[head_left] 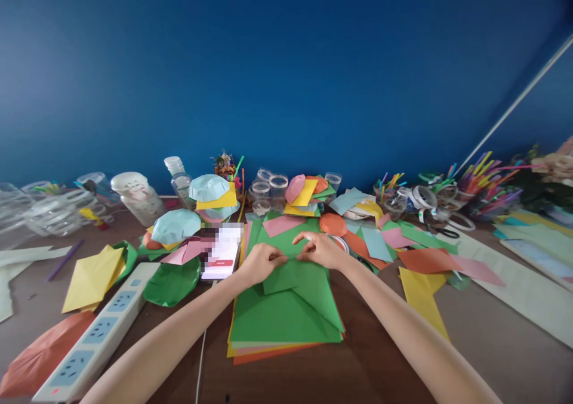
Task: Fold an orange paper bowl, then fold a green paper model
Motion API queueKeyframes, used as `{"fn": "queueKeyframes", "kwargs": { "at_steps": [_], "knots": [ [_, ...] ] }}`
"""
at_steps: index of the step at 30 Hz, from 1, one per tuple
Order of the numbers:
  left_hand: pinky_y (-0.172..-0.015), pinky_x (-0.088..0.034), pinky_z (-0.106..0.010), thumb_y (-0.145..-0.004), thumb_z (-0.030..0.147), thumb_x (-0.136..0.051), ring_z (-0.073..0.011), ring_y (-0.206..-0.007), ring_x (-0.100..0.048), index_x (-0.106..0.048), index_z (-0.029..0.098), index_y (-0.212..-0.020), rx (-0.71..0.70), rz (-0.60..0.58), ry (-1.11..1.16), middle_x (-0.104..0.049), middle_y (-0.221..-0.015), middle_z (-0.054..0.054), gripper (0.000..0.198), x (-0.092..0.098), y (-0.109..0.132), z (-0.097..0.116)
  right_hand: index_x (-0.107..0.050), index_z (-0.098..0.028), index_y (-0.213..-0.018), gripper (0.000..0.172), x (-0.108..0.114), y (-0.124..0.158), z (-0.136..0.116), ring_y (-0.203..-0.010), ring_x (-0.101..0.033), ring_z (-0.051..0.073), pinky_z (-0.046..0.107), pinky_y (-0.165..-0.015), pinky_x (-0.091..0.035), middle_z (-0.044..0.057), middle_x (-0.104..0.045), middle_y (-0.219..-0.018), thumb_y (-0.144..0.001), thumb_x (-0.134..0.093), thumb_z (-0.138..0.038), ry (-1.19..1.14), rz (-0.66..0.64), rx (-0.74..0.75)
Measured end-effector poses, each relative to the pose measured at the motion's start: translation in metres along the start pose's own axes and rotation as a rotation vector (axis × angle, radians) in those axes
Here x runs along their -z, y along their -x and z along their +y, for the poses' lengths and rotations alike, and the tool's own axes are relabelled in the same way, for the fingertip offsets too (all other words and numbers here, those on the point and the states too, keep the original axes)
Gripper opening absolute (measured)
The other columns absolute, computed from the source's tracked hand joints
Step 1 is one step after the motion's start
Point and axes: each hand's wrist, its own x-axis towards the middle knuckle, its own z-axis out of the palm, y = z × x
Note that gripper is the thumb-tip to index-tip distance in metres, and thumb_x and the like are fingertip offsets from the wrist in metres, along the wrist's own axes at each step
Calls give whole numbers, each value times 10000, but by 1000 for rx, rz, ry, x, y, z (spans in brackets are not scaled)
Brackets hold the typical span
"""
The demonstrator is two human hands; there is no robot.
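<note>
The fingers of your left hand look pinched together on the green paper, just below the centre of the frame; those of your right hand curl narrowly by its upper edge, though I cannot tell whether they grip it. Work with both hands level and press evenly, so the apparent fold sits flat. The paper's long axis seems to run left to right. Beneath it, green sheets stretch lengthwise up the frame on the counter, a phone just to their left.
</note>
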Motion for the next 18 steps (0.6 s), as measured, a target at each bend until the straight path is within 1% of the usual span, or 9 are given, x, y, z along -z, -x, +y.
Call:
{"fn": "queueKeyframes", "kwargs": {
  "at_steps": [3, 5, 7, 10, 13, 15, 18],
  "knots": [
    [-456, -248, -202, -753, 457, -538, -103, -476, -385, -667, 133, -636, -15, -45, -10, -481, -488, 15, 368, 7, 0, 2, -594, -203, -987, 313, 1, 0, 2, -464, -477, 99, 203, -476, -339, -35, -618, -565, -694, -658, -293, 7, 30, 15],
    [-438, -214, -204, -747, 455, -539, -91, -449, -343, -652, 128, -599, -27, -79, -26, -435, -457, 24, 377, 13, 0, 3, -581, -202, -1007, 341, 2, 0, 4, -487, -507, 108, 208, -489, -355, -23, -639, -602, -692, -661, -304, -14, 42, 21],
    [-432, -193, -204, -747, 450, -535, -80, -436, -316, -643, 121, -582, -36, -70, -32, -417, -450, 28, 383, 18, 1, 4, -574, -199, -1013, 350, 3, -1, 5, -528, -549, 125, 215, -502, -373, -4, -662, -648, -697, -655, -328, -50, 38, 17],
    [-434, -195, -202, -751, 440, -528, -78, -439, -316, -655, 117, -608, -44, -75, -20, -441, -465, 25, 375, 25, 1, 5, -570, -196, -987, 349, 4, -1, 7, -577, -589, 149, 224, -507, -390, 14, -681, -697, -695, -654, -368, -96, 37, -6],
    [-443, -222, -207, -740, 440, -540, -89, -449, -344, -669, 125, -629, -49, -138, -31, -486, -490, 15, 358, 34, 0, 5, -575, -197, -946, 333, 3, -1, 9, -571, -589, 151, 223, -498, -386, 8, -676, -677, -682, -668, -376, -85, 74, -21],
    [-442, -212, -215, -739, 439, -539, -84, -432, -325, -647, 131, -571, -53, -167, -75, -456, -459, 22, 367, 39, 0, 5, -576, -198, -936, 324, 1, -2, 9, -571, -588, 150, 223, -499, -386, 2, -671, -658, -678, -672, -369, -84, 84, -23],
    [-441, -199, -218, -747, 418, -537, -77, -422, -309, -626, 136, -538, -82, -157, -112, -426, -444, 29, 363, 46, 1, 7, -562, -199, -978, 354, 0, -4, 10, -586, -595, 152, 225, -507, -391, 6, -682, -685, -683, -665, -366, -123, 64, -30]
  ]
}}
